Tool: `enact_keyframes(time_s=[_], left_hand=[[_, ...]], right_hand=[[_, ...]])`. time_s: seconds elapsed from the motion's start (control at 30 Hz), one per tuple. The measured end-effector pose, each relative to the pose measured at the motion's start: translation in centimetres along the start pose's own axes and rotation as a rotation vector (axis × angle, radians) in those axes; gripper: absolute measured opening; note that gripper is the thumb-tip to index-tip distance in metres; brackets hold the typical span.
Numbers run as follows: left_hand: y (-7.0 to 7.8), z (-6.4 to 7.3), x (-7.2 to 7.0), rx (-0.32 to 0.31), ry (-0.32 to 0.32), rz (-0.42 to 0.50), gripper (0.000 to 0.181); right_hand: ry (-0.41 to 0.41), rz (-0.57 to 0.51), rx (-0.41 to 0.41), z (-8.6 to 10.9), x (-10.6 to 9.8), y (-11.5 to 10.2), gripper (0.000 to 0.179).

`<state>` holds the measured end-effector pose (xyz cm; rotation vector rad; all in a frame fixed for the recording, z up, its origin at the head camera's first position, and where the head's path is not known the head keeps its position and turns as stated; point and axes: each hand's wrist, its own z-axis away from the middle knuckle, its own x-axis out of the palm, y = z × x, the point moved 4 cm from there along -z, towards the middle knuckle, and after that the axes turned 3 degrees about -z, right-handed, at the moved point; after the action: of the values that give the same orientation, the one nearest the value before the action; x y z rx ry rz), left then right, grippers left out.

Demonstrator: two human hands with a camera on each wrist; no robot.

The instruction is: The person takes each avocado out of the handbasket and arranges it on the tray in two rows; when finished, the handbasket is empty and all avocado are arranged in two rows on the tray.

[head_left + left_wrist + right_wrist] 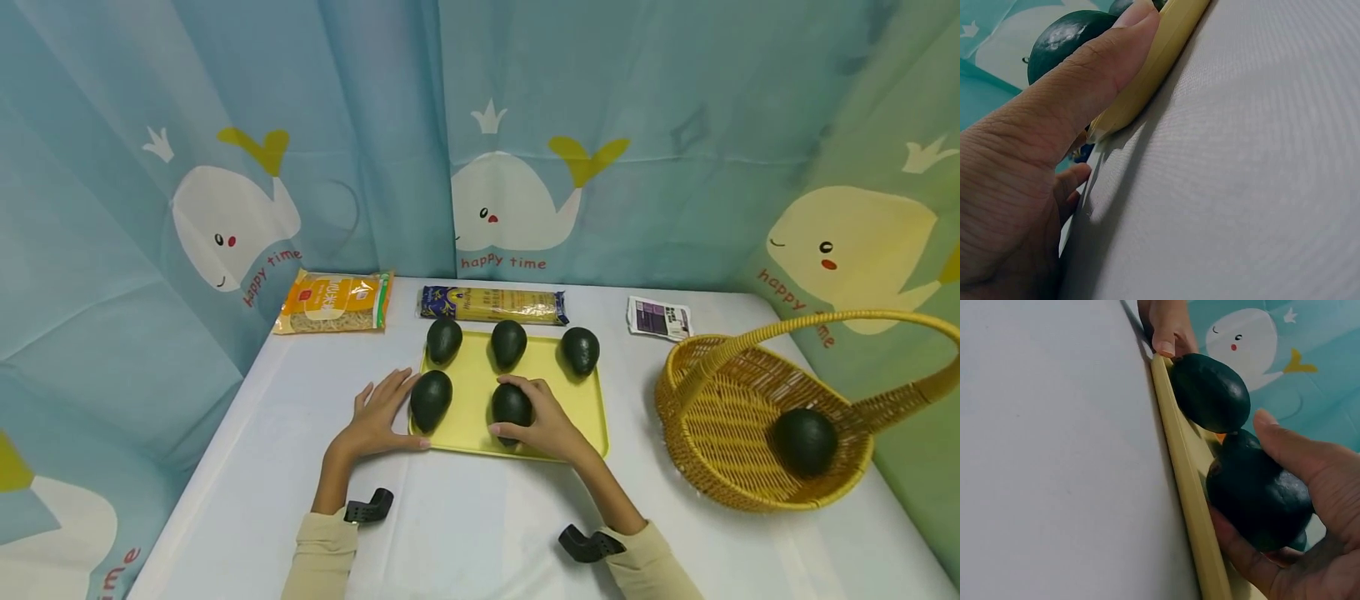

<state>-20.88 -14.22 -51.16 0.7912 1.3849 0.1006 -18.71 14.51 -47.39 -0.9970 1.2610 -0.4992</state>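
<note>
A shallow yellow tray carries several dark green avocados, three of them in its back row. My right hand grips the front-middle avocado from its right side, thumb and fingers around it; the right wrist view shows this avocado low over the tray. At the tray's front left corner, my left hand rests with its fingers spread and its thumb along the front rim. Between that thumb and fingers lies the front-left avocado, which the hand does not visibly grip.
To the right stands a yellow wicker basket with a tall handle and one avocado inside. Along the back lie an orange bag, a yellow-and-blue noodle packet and a small purple-and-white packet. Whale-print curtains enclose the white table.
</note>
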Motion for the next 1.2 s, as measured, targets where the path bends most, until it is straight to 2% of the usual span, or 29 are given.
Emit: enact_keyframes(time_s=[0.27,0.5,0.77,0.93,1.2], left_hand=[[0.3,-0.2,-0.2,0.003,-0.004,-0.013,0.115],[0.3,-0.2,-0.5,0.008,0.01,-0.017,0.114],[0.3,-0.3,-0.4,0.017,0.019,-0.023,0.114],[0.5,-0.1,-0.3,0.01,0.01,0.001,0.114],[-0.2,0.0,0.2,0.027,0.03,-0.01,0.114]], right_hand=[[-0.043,0.052,-0.073,0.2,-1.3,-0.2,0.068],[-0.016,0.011,-0.075,0.1,-2.0,-0.1,0.064],[-0.028,-0.04,-0.08,-0.9,-1.3,-0.1,0.065],[-0.05,-0.008,-0.075,-0.8,-0.9,-0.2,0.067],[-0.052,0.014,-0.073,-0.1,-1.8,-0.1,0.067]])
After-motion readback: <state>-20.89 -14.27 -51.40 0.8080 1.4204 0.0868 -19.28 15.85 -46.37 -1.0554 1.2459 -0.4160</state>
